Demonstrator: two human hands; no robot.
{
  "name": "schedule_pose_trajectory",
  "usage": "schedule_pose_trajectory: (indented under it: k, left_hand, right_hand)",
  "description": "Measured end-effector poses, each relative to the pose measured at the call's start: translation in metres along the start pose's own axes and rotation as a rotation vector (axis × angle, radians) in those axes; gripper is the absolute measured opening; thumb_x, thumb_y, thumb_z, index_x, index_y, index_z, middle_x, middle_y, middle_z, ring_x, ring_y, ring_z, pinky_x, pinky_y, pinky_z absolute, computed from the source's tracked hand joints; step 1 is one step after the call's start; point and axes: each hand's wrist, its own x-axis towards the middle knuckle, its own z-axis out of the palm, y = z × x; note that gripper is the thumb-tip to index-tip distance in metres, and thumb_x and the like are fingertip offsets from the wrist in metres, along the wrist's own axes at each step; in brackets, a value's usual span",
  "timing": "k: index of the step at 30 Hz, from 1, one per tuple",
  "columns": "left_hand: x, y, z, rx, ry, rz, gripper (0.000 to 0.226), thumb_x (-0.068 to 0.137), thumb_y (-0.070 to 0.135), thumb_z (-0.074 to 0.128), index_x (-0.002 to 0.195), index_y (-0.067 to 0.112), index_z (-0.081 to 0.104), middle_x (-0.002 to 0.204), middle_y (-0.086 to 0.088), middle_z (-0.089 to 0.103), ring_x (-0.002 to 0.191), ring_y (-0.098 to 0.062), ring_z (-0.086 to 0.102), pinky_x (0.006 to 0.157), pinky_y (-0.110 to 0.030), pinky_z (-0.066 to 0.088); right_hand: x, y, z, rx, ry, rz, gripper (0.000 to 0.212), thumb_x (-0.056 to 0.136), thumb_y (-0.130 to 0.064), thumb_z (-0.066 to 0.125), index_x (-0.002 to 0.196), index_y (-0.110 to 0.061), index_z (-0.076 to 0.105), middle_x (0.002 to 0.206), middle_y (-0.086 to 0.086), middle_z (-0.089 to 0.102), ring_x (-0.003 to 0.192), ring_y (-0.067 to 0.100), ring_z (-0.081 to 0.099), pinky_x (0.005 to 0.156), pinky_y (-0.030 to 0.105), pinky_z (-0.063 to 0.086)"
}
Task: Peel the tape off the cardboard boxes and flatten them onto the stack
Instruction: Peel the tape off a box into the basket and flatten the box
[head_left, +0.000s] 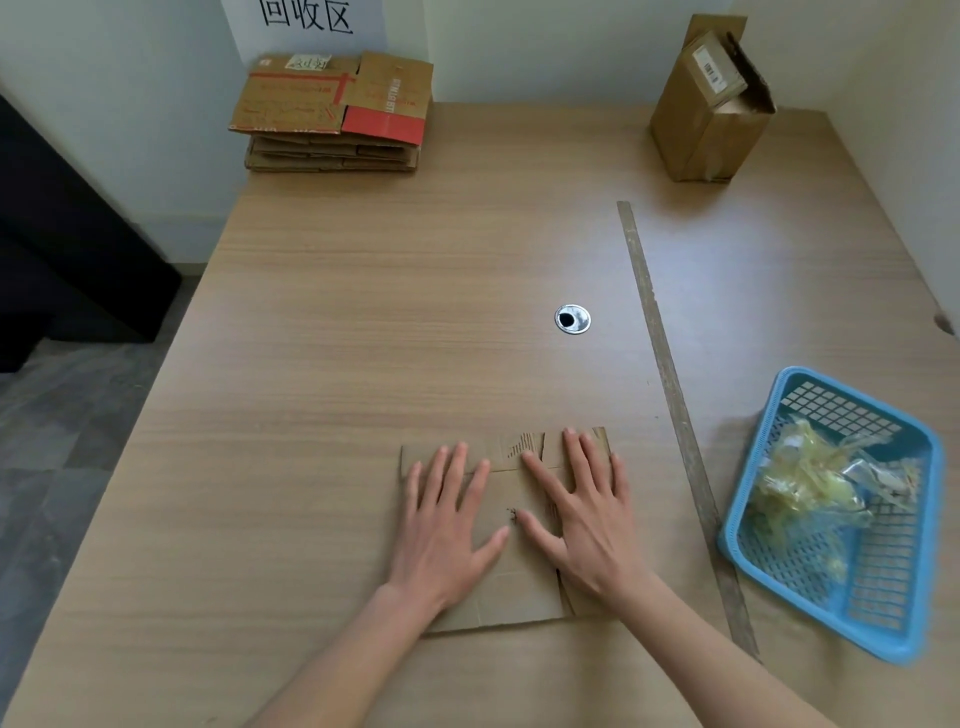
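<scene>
Hands press flat on a flattened cardboard box (501, 525) near the front edge of the table (363, 312): the left hand (447, 525) and the right hand (582, 514) lie side by side, fingers straight and spread, gripping nothing. The stack of flattened boxes (332, 114) sits at the far left corner, an upright box (706, 109) far right, and a blue basket (841, 509) of peeled tape (810, 483) at the right.

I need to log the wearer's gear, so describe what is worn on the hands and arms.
Nothing is worn. The left hand and right hand are bare, with no gloves, rings or watch in sight, and both forearms are bare to the frame edge, with no sleeves showing.
</scene>
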Motion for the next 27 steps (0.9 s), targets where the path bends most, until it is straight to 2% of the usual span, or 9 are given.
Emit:
schedule_pose_trajectory:
  k: [2, 6, 9, 12, 16, 21, 24, 27]
  left_hand:
    - [0.005, -0.005, 0.002, 0.006, 0.031, 0.047, 0.081, 0.095, 0.071, 0.032, 0.162, 0.027, 0.020, 0.170, -0.009, 0.005, 0.157, -0.029, -0.001, 0.124, -0.058, 0.008]
    - [0.021, -0.018, 0.001, 0.022, 0.026, 0.119, 0.081, 0.094, 0.072, 0.032, 0.162, 0.030, 0.020, 0.171, -0.007, 0.003, 0.157, -0.025, -0.002, 0.124, -0.056, 0.007]
    - [0.027, -0.016, -0.004, 0.046, -0.017, 0.087, 0.081, 0.093, 0.073, 0.024, 0.162, 0.033, 0.014, 0.171, -0.003, -0.007, 0.157, -0.022, -0.009, 0.124, -0.054, -0.001]
    - [0.025, -0.007, -0.002, 0.060, -0.054, 0.021, 0.082, 0.092, 0.076, 0.015, 0.163, 0.035, 0.005, 0.169, -0.001, -0.019, 0.155, -0.021, -0.021, 0.121, -0.060, -0.008]
    - [0.023, 0.002, 0.000, 0.040, 0.002, -0.016, 0.080, 0.094, 0.073, 0.026, 0.161, 0.031, 0.020, 0.171, -0.003, 0.001, 0.157, -0.025, -0.003, 0.120, -0.067, -0.001]
    - [0.025, -0.005, 0.004, -0.035, 0.067, -0.004, 0.074, 0.094, 0.065, 0.035, 0.159, 0.033, 0.029, 0.171, 0.001, 0.007, 0.158, -0.021, 0.002, 0.121, -0.065, 0.002]
    - [0.025, -0.006, 0.006, -0.024, 0.036, -0.003, 0.078, 0.092, 0.068, 0.035, 0.161, 0.034, 0.021, 0.171, 0.001, 0.001, 0.157, -0.020, -0.005, 0.121, -0.064, -0.003]
    - [0.028, -0.006, 0.002, -0.013, -0.027, -0.029, 0.082, 0.089, 0.072, 0.028, 0.161, 0.038, 0.008, 0.170, 0.004, -0.013, 0.155, -0.016, -0.019, 0.120, -0.061, -0.013]
  right_hand:
    - [0.002, 0.001, 0.003, 0.009, 0.022, 0.020, 0.070, 0.091, -0.078, 0.030, 0.155, -0.054, 0.015, 0.170, 0.007, 0.006, 0.157, 0.026, 0.002, 0.122, 0.057, 0.013]
    - [0.004, -0.003, 0.010, -0.001, 0.067, 0.073, 0.071, 0.091, -0.078, 0.034, 0.156, -0.051, 0.019, 0.170, 0.009, 0.007, 0.156, 0.029, 0.004, 0.121, 0.060, 0.014]
    - [0.005, -0.004, 0.009, -0.005, 0.055, 0.092, 0.071, 0.091, -0.077, 0.033, 0.156, -0.051, 0.018, 0.170, 0.010, 0.003, 0.156, 0.030, 0.001, 0.121, 0.061, 0.012]
    - [0.004, -0.006, 0.008, -0.017, 0.035, 0.095, 0.072, 0.092, -0.075, 0.032, 0.157, -0.050, 0.014, 0.170, 0.011, -0.002, 0.156, 0.031, -0.003, 0.121, 0.062, 0.012]
    - [-0.001, -0.014, 0.013, 0.010, 0.070, 0.129, 0.073, 0.093, -0.068, 0.038, 0.158, -0.046, 0.016, 0.169, 0.012, -0.003, 0.156, 0.033, -0.003, 0.122, 0.060, 0.014]
    - [0.002, -0.012, 0.017, 0.026, 0.097, 0.121, 0.073, 0.092, -0.068, 0.041, 0.158, -0.046, 0.017, 0.169, 0.012, -0.002, 0.156, 0.033, -0.002, 0.123, 0.060, 0.010]
    - [0.005, -0.011, 0.020, 0.028, 0.095, 0.117, 0.075, 0.091, -0.069, 0.041, 0.158, -0.046, 0.015, 0.169, 0.012, -0.002, 0.156, 0.033, -0.003, 0.123, 0.059, 0.010]
    - [0.005, -0.010, 0.017, 0.027, 0.069, 0.115, 0.075, 0.092, -0.070, 0.039, 0.158, -0.047, 0.012, 0.169, 0.013, -0.005, 0.156, 0.033, -0.006, 0.124, 0.058, 0.005]
